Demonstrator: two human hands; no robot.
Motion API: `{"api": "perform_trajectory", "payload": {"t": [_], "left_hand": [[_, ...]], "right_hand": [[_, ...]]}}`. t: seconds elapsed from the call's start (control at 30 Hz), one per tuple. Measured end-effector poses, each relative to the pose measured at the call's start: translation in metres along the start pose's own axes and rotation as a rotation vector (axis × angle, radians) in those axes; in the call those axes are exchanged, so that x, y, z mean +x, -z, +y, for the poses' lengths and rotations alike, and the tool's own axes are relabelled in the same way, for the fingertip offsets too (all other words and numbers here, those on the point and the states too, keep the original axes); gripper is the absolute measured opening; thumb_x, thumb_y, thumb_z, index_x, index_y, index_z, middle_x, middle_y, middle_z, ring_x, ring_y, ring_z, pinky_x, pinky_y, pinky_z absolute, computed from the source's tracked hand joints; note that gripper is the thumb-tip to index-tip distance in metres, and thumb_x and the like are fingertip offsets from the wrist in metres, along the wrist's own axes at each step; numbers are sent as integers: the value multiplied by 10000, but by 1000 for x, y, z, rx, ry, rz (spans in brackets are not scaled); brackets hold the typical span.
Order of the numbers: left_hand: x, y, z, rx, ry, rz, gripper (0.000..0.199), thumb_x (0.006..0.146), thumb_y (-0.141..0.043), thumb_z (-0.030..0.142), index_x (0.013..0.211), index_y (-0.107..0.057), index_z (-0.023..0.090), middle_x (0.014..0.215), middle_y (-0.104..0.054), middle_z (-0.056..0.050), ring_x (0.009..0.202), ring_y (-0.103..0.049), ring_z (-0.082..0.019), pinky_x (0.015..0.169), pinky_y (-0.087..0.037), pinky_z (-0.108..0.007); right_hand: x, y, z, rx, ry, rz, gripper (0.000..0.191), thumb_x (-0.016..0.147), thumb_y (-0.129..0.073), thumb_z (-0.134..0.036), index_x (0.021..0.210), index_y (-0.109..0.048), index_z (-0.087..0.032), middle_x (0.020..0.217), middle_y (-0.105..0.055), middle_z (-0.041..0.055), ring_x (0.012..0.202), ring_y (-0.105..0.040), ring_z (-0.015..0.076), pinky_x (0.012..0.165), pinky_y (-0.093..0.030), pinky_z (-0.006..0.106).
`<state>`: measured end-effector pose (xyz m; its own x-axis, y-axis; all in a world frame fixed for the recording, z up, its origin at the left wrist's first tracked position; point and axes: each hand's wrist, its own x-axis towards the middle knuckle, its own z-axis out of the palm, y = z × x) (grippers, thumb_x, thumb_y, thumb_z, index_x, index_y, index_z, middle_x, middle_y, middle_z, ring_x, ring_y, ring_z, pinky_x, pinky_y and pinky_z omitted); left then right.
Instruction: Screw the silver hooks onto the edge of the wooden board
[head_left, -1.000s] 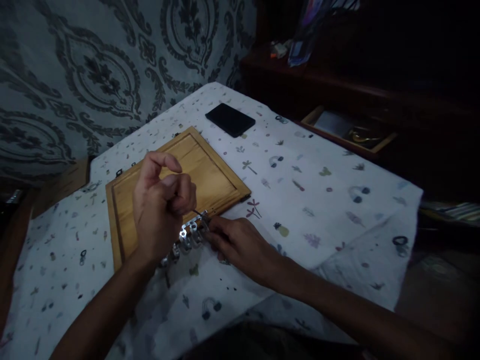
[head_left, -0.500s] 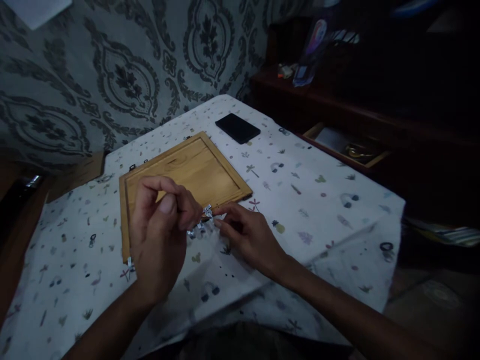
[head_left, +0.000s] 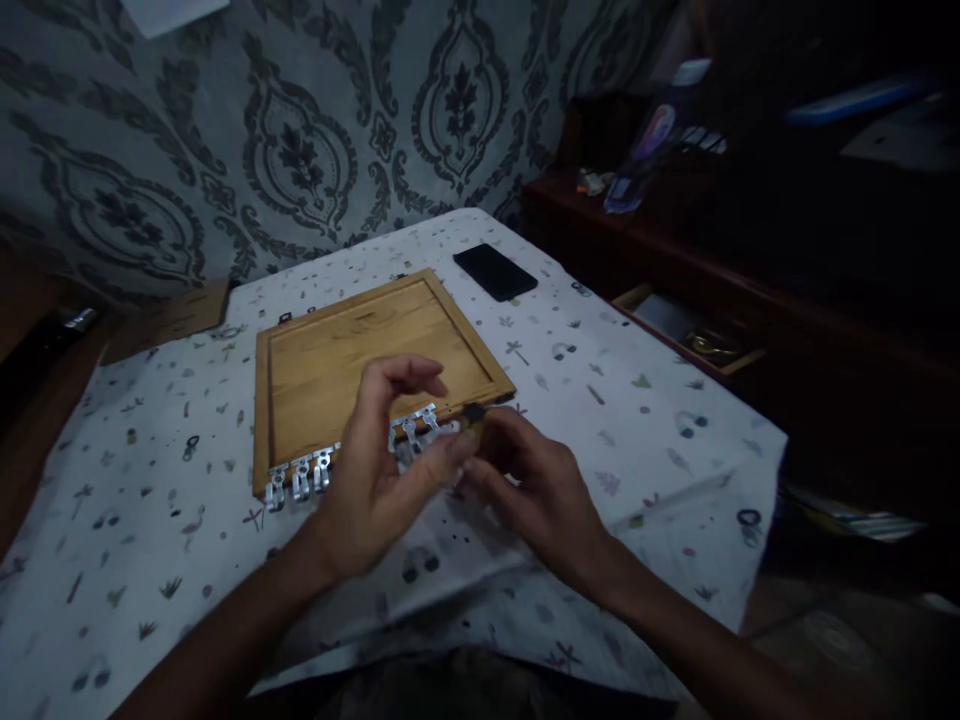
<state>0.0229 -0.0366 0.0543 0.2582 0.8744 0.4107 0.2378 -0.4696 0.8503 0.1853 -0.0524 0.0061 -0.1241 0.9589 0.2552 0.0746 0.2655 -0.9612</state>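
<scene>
A wooden board (head_left: 360, 345) with a raised frame lies flat on the cloth-covered table. Small silver metal hooks (head_left: 301, 478) line its near edge, some of them hidden behind my left hand (head_left: 375, 475). That hand is open, fingers curved and apart from the thumb, whose tip reaches toward my right fingertips. My right hand (head_left: 536, 480) is closed in a pinch just off the board's near right corner. A small dark and yellowish piece (head_left: 472, 415) shows at its fingertips; its exact kind is too blurred to tell.
A black phone (head_left: 495, 272) lies behind the board on the patterned tablecloth (head_left: 645, 440). Cardboard (head_left: 172, 318) rests at the left edge. To the right are an open drawer (head_left: 682, 330) and a plastic bottle (head_left: 645, 140) on dark furniture.
My left hand has opened from a curled grip and turned toward the right hand. The dark and yellowish piece now shows at my right fingertips. The view has shifted, and more hooks are visible.
</scene>
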Motion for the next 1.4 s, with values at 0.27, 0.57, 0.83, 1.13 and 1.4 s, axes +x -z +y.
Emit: {"api": "perform_trajectory", "payload": {"t": [0.27,0.57,0.83,1.13,1.4], "left_hand": [[-5,14,-48,968,13,-223,419,864,-610,476,1140,-546,167,1096,-598,-105,1044,-510,-284,896,-405,-450],[-4,5,-59,983,71,-269,425,856,-571,566,1037,-620,184,1002,-622,-71,999,-516,-276,870,-382,-446],[-5,4,-58,942,52,-287,344,879,-582,472,1051,-618,176,1016,-608,-71,982,-526,-263,870,-393,-443],[-6,3,-62,937,85,-301,389,888,-551,511,1079,-620,180,1048,-611,-83,990,-521,-273,841,-406,-448],[-6,3,-63,901,72,-288,353,874,-590,473,1051,-630,170,997,-616,-79,960,-535,-273,837,-419,-456]], "right_hand": [[28,11,9,241,-37,64,207,914,-606,-376,977,-596,-178,786,-637,4,566,-623,100,460,-498,205],[51,6,4,-96,78,135,212,935,-571,-381,921,-653,-186,725,-592,-11,606,-574,111,536,-479,237],[65,-5,-6,117,134,100,156,945,-561,-253,1094,-608,-240,914,-682,7,848,-644,146,816,-523,303],[92,-28,-22,523,-4,135,240,822,-660,-343,688,-505,-217,635,-439,-37,538,-419,98,464,-370,226],[102,-35,-19,470,-135,76,612,830,-476,-720,495,-321,-232,447,-205,-63,390,-188,92,373,-201,245]]}}
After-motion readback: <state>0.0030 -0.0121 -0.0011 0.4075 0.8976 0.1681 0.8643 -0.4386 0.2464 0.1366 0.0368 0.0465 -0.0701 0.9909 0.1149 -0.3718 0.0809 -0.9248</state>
